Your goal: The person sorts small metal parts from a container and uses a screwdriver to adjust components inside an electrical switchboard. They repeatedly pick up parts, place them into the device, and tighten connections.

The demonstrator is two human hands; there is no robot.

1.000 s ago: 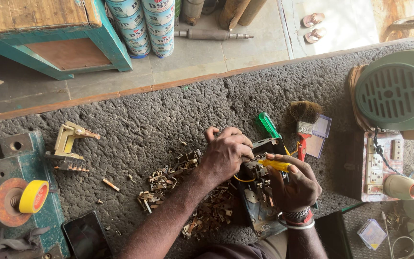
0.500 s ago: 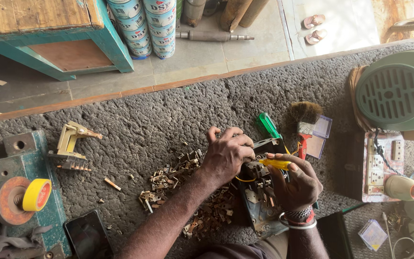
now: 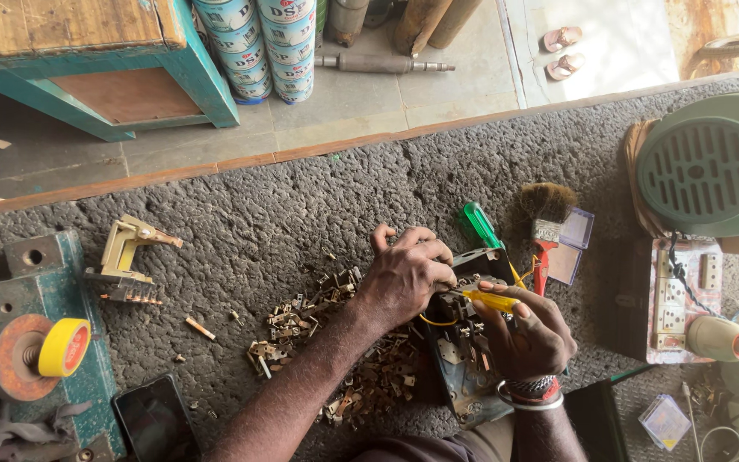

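My left hand [image 3: 405, 272] rests curled on the top of a dark metal switch plate [image 3: 464, 359] with small fittings, pressing it down on the grey stone bench. My right hand [image 3: 525, 332] grips a yellow-handled screwdriver [image 3: 491, 299] with its tip pointing left into the plate near the left fingers. A thin yellow wire [image 3: 438, 322] loops under the left hand. A green-handled screwdriver [image 3: 478, 225] lies just beyond the plate. A heap of small brass and metal parts [image 3: 335, 342] lies under my left forearm.
A red-handled brush [image 3: 545, 224] and clear plastic box [image 3: 570, 248] lie to the right. A pale green fan housing [image 3: 712, 167] and a white socket board [image 3: 682, 295] stand at far right. Yellow tape roll [image 3: 63, 346] on a grinder, a phone [image 3: 156, 421] and a brass mechanism [image 3: 126, 257] sit left.
Both hands stay on the plate; the fingers and screwdriver shift only slightly. Nothing else has moved.
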